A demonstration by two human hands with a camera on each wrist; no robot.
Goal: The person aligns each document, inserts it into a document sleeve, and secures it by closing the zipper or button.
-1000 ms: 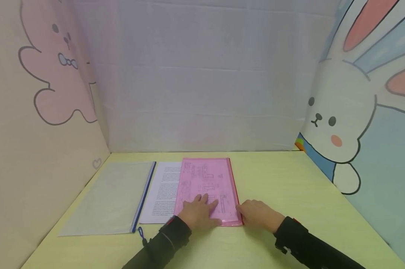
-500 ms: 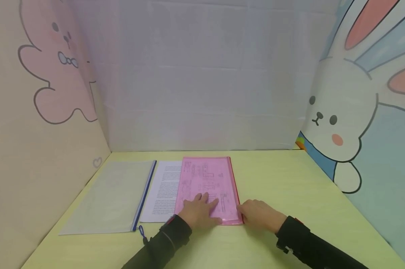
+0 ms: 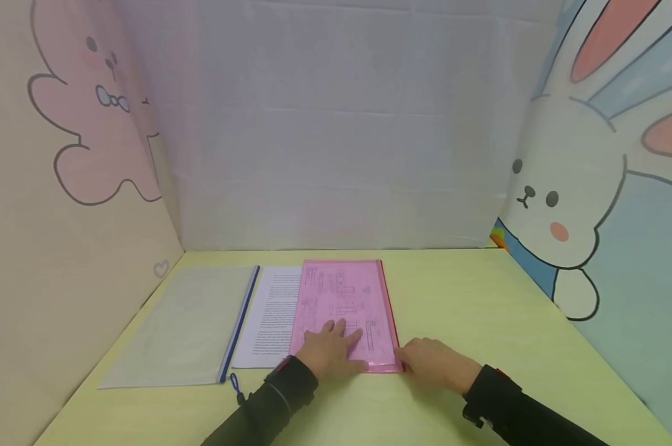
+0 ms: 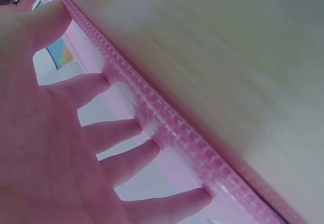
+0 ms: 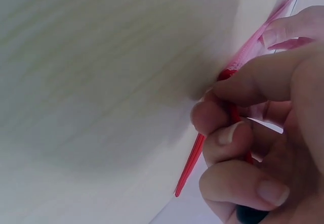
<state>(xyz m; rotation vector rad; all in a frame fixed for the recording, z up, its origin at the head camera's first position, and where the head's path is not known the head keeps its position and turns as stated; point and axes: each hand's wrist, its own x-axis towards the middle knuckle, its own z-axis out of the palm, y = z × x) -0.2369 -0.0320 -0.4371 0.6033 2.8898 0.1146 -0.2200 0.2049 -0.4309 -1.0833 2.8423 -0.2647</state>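
A translucent pink zip pouch [image 3: 323, 303] lies in the head view with a sheet of line drawings inside. Its red zipper [image 3: 388, 301] runs down the right side. My left hand [image 3: 329, 356] rests on the pouch's near part, fingers spread; in the left wrist view the fingertips press the film beside its ribbed pink edge [image 4: 157, 105]. At the near right corner, my right hand [image 3: 433, 364] has its fingers curled. The right wrist view shows it gripping a red zipper pull cord [image 5: 234, 114], with a dark bead [image 5: 251, 214] below the fingers. The fingers hide part of the cord.
Left of the pouch, a printed sheet [image 3: 260, 328] lies partly under it. Further left is a clear pouch [image 3: 174, 334] with a blue zipper [image 3: 240, 325] and a blue pull loop [image 3: 234, 383]. Printed cloth walls border the pale yellow table [image 3: 480, 310].
My right hand has shifted slightly toward me and to the right at the pouch's near corner. The left hand and the pouch stay in place.
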